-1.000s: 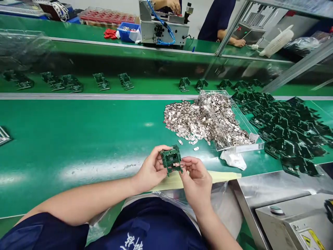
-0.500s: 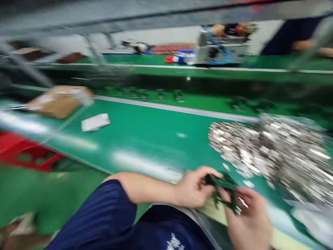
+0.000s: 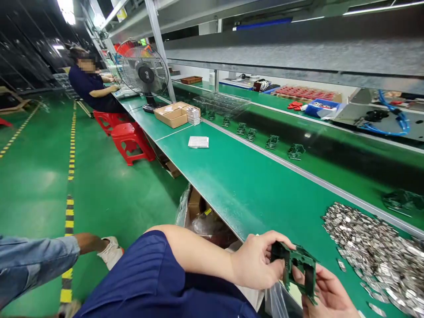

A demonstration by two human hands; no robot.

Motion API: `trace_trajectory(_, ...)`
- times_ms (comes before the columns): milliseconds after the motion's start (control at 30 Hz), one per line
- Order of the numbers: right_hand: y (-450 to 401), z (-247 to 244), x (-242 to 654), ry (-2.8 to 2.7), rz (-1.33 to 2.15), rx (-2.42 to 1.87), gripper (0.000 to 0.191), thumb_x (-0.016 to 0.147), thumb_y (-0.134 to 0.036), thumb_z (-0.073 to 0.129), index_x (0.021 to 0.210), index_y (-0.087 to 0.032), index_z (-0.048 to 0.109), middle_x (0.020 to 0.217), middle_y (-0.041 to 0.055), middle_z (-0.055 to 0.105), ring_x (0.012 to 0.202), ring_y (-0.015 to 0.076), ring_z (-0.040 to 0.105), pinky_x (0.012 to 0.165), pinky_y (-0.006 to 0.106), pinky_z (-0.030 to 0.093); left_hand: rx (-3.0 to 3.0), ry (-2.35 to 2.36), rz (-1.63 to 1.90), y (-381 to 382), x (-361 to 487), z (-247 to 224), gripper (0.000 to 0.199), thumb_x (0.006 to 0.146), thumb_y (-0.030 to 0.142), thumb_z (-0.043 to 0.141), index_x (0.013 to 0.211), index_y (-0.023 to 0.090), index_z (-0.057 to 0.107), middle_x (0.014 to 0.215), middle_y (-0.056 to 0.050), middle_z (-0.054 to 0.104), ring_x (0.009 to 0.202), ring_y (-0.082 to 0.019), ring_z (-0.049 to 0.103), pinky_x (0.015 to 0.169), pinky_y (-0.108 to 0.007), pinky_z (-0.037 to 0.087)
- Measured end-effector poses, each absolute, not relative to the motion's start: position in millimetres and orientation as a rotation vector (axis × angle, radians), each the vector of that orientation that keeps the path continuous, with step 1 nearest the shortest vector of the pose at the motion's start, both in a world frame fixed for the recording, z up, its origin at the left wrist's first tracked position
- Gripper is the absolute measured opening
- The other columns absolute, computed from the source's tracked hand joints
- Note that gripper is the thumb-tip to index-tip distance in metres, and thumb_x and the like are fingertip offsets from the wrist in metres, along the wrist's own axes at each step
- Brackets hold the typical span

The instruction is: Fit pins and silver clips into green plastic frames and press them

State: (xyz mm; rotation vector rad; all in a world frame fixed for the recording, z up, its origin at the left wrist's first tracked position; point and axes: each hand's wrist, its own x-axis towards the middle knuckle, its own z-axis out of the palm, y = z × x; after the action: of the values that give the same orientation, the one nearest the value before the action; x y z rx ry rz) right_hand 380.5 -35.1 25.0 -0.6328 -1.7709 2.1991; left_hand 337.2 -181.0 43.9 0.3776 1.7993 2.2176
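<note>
Both hands clamp 1 green board (image 3: 300, 269) at the bench's near edge: L hand (image 3: 256, 260) grips its left side, R hand (image 3: 327, 293) supports from below, prob. to steady it for fitting. Clip pile (image 3: 374, 249) lies just right, within reach. Beyond: 5 boards (image 3: 272, 141) spaced along belt (image 3: 327, 154), 1 tray (image 3: 198, 141), 1 box (image 3: 172, 115), 1 fan (image 3: 144, 70), 2 red stools (image 3: 130, 137).

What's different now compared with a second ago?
The view has swung left, so the long green workbench, a fan, red stools and a seated co-worker have come into sight, and the heap of metal clips now lies far right. Unchanged: the left hand and right hand still hold the green circuit board between them.
</note>
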Motion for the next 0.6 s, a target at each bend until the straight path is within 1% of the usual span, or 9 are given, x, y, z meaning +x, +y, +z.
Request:
trace_trajectory(67, -49, 30, 374, -1.825, 2.253, -0.576, 0.048, 0.050, -0.028, 0.090, 0.091, -0.020, 0.066, 0.084, 0.0047, 0.070, 0.072, 0.0206, 0.068, 0.059, 0.025, 0.058, 0.357, 1.799, 2.246, -197, 338, 45, 0.035, 0.075, 0.017, 0.066, 0.109, 0.014, 0.060, 0.072, -0.002, 0.063, 0.057, -0.009, 0.058, 0.055, -0.018, 0.047)
trace_trajectory(133, -68, 37, 370, -1.849, 2.232, -0.521, 0.048, 0.052, -0.029, 0.091, 0.090, -0.018, 0.065, 0.084, 0.0051, 0.069, 0.074, 0.0192, 0.067, 0.062, 0.024, 0.057, 0.389, 1.761, 2.275, -215, 339, 46, 0.033, 0.078, 0.019, 0.065, 0.110, 0.014, 0.057, 0.079, -0.005, 0.066, 0.065, -0.012, 0.063, 0.062, -0.021, 0.051)
trace_trajectory(233, -97, 52, 364, -1.878, 2.155, -0.407, 0.036, 0.059, -0.032, 0.087, 0.084, -0.018, 0.066, 0.079, 0.0033, 0.065, 0.073, 0.0164, 0.063, 0.066, 0.022, 0.054, 0.476, 1.718, 2.332, -236, 332, 47, 0.029, 0.083, 0.021, 0.063, 0.110, 0.016, 0.054, 0.090, -0.007, 0.066, 0.080, -0.014, 0.066, 0.074, -0.024, 0.053)
trace_trajectory(300, -107, 60, 355, -1.898, 2.136, -0.338, 0.029, 0.065, -0.034, 0.083, 0.084, -0.019, 0.067, 0.079, 0.0033, 0.064, 0.075, 0.0166, 0.061, 0.069, 0.025, 0.052, 0.515, 1.700, 2.351, -242, 320, 44, 0.026, 0.086, 0.022, 0.061, 0.110, 0.019, 0.053, 0.096, -0.006, 0.066, 0.087, -0.014, 0.065, 0.079, -0.023, 0.053)
trace_trajectory(433, -106, 62, 337, -1.860, 2.054, -0.397, 0.024, 0.069, -0.031, 0.080, 0.086, -0.020, 0.067, 0.082, 0.0033, 0.063, 0.077, 0.0158, 0.058, 0.069, 0.025, 0.051, 0.558, 1.622, 2.316, -235, 293, 33, 0.026, 0.085, 0.020, 0.063, 0.110, 0.021, 0.053, 0.103, -0.005, 0.066, 0.092, -0.012, 0.065, 0.083, -0.021, 0.052)
trace_trajectory(600, -97, 58, 335, -1.773, 2.081, -0.505, 0.026, 0.067, -0.024, 0.080, 0.087, -0.019, 0.065, 0.078, 0.0017, 0.062, 0.073, 0.0139, 0.056, 0.065, 0.022, 0.050, 0.495, 1.569, 2.272, -218, 284, 32, 0.025, 0.085, 0.021, 0.064, 0.108, 0.021, 0.054, 0.104, -0.005, 0.065, 0.093, -0.012, 0.064, 0.083, -0.021, 0.052)
